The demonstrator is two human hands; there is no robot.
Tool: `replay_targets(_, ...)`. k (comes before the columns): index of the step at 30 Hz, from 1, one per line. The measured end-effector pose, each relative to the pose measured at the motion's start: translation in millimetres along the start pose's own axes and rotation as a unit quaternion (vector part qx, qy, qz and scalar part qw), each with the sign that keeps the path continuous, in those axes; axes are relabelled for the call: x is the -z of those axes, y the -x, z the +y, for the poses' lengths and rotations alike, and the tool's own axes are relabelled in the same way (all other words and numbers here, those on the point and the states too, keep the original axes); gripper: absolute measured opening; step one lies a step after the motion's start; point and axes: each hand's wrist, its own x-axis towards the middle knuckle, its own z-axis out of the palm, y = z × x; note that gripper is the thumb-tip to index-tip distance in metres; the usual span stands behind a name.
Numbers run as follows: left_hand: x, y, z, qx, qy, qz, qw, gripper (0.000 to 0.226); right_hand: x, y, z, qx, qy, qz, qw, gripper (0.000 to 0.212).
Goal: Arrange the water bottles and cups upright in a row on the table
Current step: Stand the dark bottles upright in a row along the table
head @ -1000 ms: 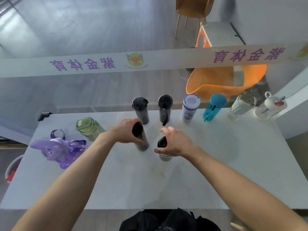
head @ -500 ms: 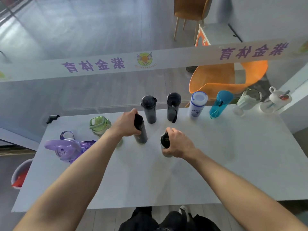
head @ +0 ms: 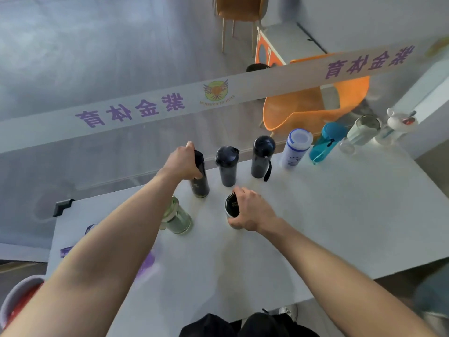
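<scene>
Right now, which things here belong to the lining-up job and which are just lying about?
Job: left hand on black flask; right hand on short black cup; two dark bottles, white bottle, teal bottle, green bottle, table.

Lying about: orange chair, banner, bucket.

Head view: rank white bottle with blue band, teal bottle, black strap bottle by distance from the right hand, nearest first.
From the right hand:
1. Black strap bottle, just beyond the hand in the back row.
2. White bottle with blue band, next along to the right.
3. Teal bottle, farther right again, toward the table corner.
</scene>
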Motion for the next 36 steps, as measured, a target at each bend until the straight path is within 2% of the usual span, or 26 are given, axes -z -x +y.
replay_targets(11, 2, -14, -12, -0.06, -0.012, -0.014, 0.998, 0.067, -5, 5, -4, -0.027, -0.007, 0.007, 1.0, 0.073)
replay_targets(21, 10, -21, -16, -0.054, -0.029, -0.036, 0.998, 0.074, -4, 5, -4, -0.026, -0.002, -0.003, 1.0, 0.075)
replay_targets(27, 11, -19, -25, -0.058, -0.023, -0.034, 0.997, 0.071, -5, 4, -2, -0.025, -0.003, -0.004, 1.0, 0.075)
replay_targets(36, 21, -6, -60, -0.027, -0.025, -0.024, 0.999, 0.071, -9, -5, -13, 0.005, -0.035, -0.01, 0.999, 0.092)
